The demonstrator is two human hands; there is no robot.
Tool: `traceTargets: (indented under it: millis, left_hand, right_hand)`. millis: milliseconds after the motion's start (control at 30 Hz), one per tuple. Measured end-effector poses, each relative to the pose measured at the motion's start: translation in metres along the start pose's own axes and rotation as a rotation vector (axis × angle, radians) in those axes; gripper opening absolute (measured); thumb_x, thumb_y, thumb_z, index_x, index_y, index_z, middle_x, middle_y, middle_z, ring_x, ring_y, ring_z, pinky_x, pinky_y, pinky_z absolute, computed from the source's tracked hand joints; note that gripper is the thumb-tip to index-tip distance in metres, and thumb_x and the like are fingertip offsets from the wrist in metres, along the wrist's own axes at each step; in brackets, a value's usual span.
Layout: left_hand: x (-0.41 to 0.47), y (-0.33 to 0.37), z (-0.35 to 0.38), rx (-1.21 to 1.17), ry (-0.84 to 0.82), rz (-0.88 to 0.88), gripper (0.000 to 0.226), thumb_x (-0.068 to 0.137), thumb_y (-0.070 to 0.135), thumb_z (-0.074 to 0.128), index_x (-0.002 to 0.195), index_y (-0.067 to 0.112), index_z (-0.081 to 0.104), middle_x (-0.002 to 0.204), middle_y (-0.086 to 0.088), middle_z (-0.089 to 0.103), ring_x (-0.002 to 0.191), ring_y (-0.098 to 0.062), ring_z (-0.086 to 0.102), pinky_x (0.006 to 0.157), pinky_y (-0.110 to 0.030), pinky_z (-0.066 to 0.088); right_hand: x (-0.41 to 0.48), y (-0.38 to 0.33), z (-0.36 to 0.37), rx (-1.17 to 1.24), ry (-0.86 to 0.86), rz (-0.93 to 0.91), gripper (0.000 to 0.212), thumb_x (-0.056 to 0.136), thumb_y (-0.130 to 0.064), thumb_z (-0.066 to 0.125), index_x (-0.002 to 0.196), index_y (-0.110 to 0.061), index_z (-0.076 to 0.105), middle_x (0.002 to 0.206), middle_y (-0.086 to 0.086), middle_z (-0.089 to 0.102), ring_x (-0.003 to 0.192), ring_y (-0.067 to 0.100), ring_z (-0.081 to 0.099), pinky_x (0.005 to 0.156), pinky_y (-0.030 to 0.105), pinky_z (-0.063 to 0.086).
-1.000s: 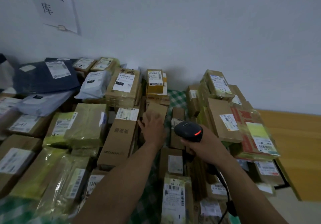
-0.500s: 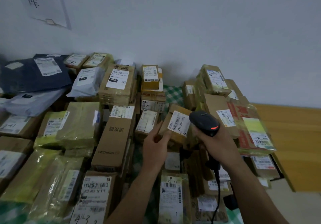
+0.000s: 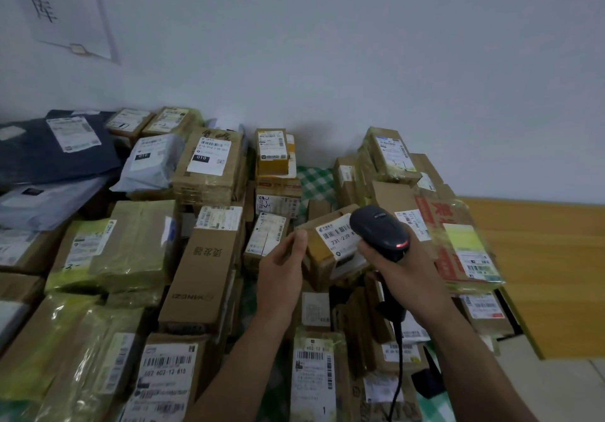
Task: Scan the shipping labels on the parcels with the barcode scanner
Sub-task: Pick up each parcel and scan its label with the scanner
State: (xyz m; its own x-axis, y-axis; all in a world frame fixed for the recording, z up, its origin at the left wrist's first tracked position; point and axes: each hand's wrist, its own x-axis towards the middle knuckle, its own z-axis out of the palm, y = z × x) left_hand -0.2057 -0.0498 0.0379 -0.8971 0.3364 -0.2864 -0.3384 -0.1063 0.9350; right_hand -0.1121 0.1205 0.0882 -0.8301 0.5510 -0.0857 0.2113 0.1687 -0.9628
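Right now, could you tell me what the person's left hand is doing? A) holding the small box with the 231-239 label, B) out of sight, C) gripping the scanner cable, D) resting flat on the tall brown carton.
A: the left hand grips the small box at its left edge while the right hand aims the scanner over its label.

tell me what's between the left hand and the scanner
In the head view, the small box sits between them: the left hand grips its left edge, and the scanner in the right hand overlaps the right end of its label.
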Motion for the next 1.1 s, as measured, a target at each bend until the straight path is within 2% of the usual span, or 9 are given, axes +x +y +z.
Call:
traceTargets:
  millis: [67, 133, 233, 333, 467, 633, 733, 933, 1100]
  left_hand:
    - [0.004, -0.003, 0.0, -0.031, -0.064, -0.05, 0.038, 0.091, 0.063, 0.06, 0.117, 0.039, 0.074, 0.107, 0.013, 0.078, 0.101, -0.004, 0.073, 0.09, -0.03, 0.058]
    - [0.009, -0.007, -0.001, 0.029, -0.16, -0.05, 0.057, 0.08, 0.074, 0.07, 0.129, 0.046, 0.067, 0.119, 0.015, 0.075, 0.113, -0.007, 0.069, 0.094, -0.033, 0.055]
    - [0.018, -0.008, -0.004, 0.052, -0.228, -0.025, 0.079, 0.064, 0.066, 0.086, 0.137, 0.053, 0.058, 0.13, 0.019, 0.069, 0.124, -0.007, 0.062, 0.102, -0.04, 0.054]
    - [0.027, -0.006, -0.01, 0.122, -0.128, 0.105, 0.06, 0.074, 0.046, 0.09, 0.126, 0.053, 0.061, 0.123, 0.022, 0.069, 0.118, -0.003, 0.063, 0.102, -0.04, 0.056]
    - [0.044, 0.002, -0.015, 0.259, -0.029, 0.239, 0.066, 0.075, 0.038, 0.091, 0.116, 0.069, 0.049, 0.139, 0.019, 0.051, 0.128, -0.013, 0.056, 0.101, -0.042, 0.056]
    - [0.072, -0.007, -0.022, 0.447, 0.032, 0.439, 0.07, 0.077, 0.03, 0.091, 0.135, 0.042, 0.053, 0.146, 0.012, 0.044, 0.135, -0.011, 0.047, 0.107, -0.04, 0.053]
    - [0.086, -0.014, -0.025, 0.489, 0.055, 0.453, 0.075, 0.076, 0.03, 0.091, 0.14, 0.036, 0.053, 0.153, 0.005, 0.038, 0.139, -0.017, 0.044, 0.102, -0.04, 0.057]
    - [0.094, -0.02, -0.03, 0.564, 0.081, 0.471, 0.078, 0.075, 0.026, 0.092, 0.142, 0.034, 0.052, 0.156, 0.002, 0.034, 0.14, -0.019, 0.041, 0.108, -0.043, 0.053]
    - [0.09, -0.017, -0.031, 0.592, 0.084, 0.485, 0.077, 0.076, 0.023, 0.091, 0.142, 0.03, 0.053, 0.157, 0.001, 0.035, 0.141, -0.017, 0.039, 0.11, -0.033, 0.047]
  right_hand:
    - [-0.001, 0.0, 0.003, -0.046, 0.003, -0.016, 0.052, 0.088, -0.031, 0.081, 0.134, -0.031, 0.055, 0.119, -0.014, 0.069, 0.101, -0.01, 0.065, 0.081, 0.014, 0.054]
    - [-0.001, -0.001, 0.004, -0.066, 0.012, -0.012, 0.055, 0.087, -0.034, 0.081, 0.135, -0.03, 0.054, 0.12, -0.013, 0.069, 0.101, -0.008, 0.065, 0.082, 0.017, 0.053]
    - [0.001, -0.002, 0.002, -0.067, 0.004, -0.003, 0.053, 0.088, -0.034, 0.081, 0.135, -0.03, 0.055, 0.12, -0.012, 0.07, 0.103, -0.005, 0.067, 0.083, 0.019, 0.057]
    - [0.001, -0.005, 0.001, -0.054, -0.007, 0.025, 0.053, 0.087, -0.037, 0.081, 0.134, -0.033, 0.056, 0.118, -0.013, 0.072, 0.108, 0.006, 0.069, 0.094, 0.043, 0.061]
    - [-0.001, -0.007, 0.0, -0.182, 0.002, 0.016, 0.053, 0.087, -0.039, 0.081, 0.131, -0.033, 0.053, 0.111, -0.008, 0.07, 0.097, 0.01, 0.071, 0.085, 0.043, 0.063]
    - [-0.005, -0.016, 0.002, -0.251, -0.144, 0.059, 0.044, 0.093, -0.032, 0.077, 0.129, -0.031, 0.053, 0.091, 0.002, 0.077, 0.075, 0.019, 0.077, 0.07, 0.034, 0.062]
    - [-0.008, -0.018, 0.007, -0.272, -0.201, 0.068, 0.04, 0.096, -0.029, 0.074, 0.13, -0.026, 0.053, 0.085, 0.006, 0.077, 0.069, 0.021, 0.076, 0.067, 0.031, 0.06]
    - [-0.011, -0.018, 0.01, -0.278, -0.192, 0.115, 0.044, 0.095, -0.031, 0.075, 0.131, -0.027, 0.051, 0.086, 0.003, 0.076, 0.066, 0.017, 0.073, 0.066, 0.029, 0.06]
    - [-0.013, -0.021, 0.014, -0.248, -0.217, 0.132, 0.048, 0.093, -0.028, 0.077, 0.134, -0.028, 0.05, 0.093, 0.001, 0.075, 0.08, 0.019, 0.075, 0.068, 0.028, 0.063]
